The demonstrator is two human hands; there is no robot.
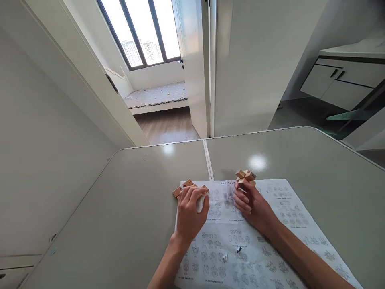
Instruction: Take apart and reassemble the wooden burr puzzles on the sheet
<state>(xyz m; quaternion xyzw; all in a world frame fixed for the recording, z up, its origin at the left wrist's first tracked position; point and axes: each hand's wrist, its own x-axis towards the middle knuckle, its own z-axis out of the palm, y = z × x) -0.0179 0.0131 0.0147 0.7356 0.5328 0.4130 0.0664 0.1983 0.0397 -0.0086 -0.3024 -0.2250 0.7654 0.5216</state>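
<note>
Right hand (252, 201) is pinching one pale wooden crossed-block cluster (246, 176) near a white printed paper sheet's (218, 229) far edge; slackening could drop it. Curled left hand (191, 206), grip indiscernible, is partly covering tan wooden blocks (177, 192); brushing sideways might scatter them.

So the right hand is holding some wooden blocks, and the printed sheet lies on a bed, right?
Not quite: the printed sheet lies on a table, as the head view shows. The right hand is indeed holding some wooden blocks.
</note>
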